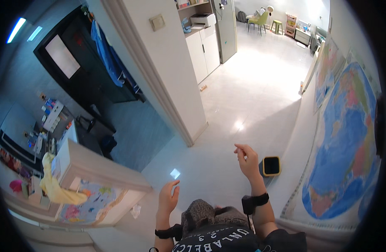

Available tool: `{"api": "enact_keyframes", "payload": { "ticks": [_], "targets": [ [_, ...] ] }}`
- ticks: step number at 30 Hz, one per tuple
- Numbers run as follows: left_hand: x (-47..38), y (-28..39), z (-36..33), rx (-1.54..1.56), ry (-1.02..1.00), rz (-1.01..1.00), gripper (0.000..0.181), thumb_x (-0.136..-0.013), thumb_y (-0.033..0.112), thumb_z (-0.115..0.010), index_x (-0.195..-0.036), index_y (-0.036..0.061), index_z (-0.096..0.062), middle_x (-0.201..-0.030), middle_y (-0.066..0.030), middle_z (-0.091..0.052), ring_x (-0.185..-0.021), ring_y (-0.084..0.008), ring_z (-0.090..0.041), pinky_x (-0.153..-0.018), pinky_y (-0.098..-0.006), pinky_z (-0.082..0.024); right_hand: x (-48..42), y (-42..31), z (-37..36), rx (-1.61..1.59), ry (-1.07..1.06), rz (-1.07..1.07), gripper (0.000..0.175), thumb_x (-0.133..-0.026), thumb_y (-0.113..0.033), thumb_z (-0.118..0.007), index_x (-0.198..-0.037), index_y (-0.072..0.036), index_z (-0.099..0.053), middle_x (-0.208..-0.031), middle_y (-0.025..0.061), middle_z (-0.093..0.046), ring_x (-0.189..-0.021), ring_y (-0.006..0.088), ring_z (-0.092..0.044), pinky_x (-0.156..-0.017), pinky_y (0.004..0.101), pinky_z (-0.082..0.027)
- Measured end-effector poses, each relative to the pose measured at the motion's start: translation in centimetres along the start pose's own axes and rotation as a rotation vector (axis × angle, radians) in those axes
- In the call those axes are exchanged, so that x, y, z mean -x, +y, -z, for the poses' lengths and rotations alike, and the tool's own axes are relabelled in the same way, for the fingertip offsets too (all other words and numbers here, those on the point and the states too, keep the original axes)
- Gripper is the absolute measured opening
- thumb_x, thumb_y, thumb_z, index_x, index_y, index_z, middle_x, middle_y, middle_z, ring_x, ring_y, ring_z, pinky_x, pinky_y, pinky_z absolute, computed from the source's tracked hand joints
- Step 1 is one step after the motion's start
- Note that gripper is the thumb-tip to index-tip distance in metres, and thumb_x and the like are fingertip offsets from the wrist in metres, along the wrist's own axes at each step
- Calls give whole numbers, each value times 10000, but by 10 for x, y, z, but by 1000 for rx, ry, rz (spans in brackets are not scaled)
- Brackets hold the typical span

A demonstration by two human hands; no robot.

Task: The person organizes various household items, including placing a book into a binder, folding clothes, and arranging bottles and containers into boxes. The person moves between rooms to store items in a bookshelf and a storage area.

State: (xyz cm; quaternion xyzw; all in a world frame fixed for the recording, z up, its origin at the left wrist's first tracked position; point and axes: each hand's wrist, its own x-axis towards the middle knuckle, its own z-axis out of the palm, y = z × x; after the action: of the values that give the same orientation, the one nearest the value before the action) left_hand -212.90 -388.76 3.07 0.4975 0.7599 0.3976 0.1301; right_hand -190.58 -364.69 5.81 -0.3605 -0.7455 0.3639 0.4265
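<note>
My left hand (168, 197) is held out low in front of me, empty, with thumb and fingers apart. My right hand (247, 160) reaches further forward, its fingers bent and nothing plainly in it; whether they are fully closed is hard to tell. Just beside the right wrist, on the floor, stands a square bin (271, 166) with a yellow rim. Each forearm wears a black strap (260, 199) with a device on it. Pale glossy floor lies below both hands.
A wall corner (193, 138) and doorway to a bluish washroom are ahead left. A half wall (108, 163) with a yellow cloth (62, 192) stands left. World map (347, 135) covers the right wall. White cabinets (203, 52), a green chair (259, 20) and a stool (277, 26) are further off.
</note>
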Motion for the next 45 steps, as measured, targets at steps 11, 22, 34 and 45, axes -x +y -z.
{"api": "enact_keyframes", "payload": {
  "ticks": [11,22,34,45],
  "targets": [
    [-350,-47,-82,235,-222,-150,203,-901,122,-572,-1072,37,-642,-1004,-138,-675,-938,-303,-641,-807,-366,-504,-176,119,13,235,185,-445,175,-918,-60,-526,-1029,17,-637,-804,103,-656,-650,150,-606,-603,270,-490],
    [-670,24,-265,290,-571,-349,206,-945,226,-529,-1038,98,-661,-671,-123,-612,-606,-289,-599,-574,-372,-461,-371,258,56,61,501,-491,187,-959,-92,-487,-1045,9,-619,-755,64,-624,-573,76,-531,-530,209,-452],
    [-978,55,-369,180,-443,-37,259,-929,289,-545,-1012,77,-670,-611,-98,-582,-531,-197,-535,-535,-315,-423,-773,432,141,114,305,-408,206,-952,-109,-487,-1051,8,-626,-751,41,-632,-606,73,-543,-543,220,-469],
    [-1334,103,-537,142,-478,-80,298,-907,339,-566,-1011,81,-672,-669,-111,-627,-617,-277,-612,-585,-359,-469,-1072,574,199,210,293,-476,209,-944,-124,-506,-1046,12,-629,-761,63,-655,-597,88,-571,-537,232,-475]
  ]
}}
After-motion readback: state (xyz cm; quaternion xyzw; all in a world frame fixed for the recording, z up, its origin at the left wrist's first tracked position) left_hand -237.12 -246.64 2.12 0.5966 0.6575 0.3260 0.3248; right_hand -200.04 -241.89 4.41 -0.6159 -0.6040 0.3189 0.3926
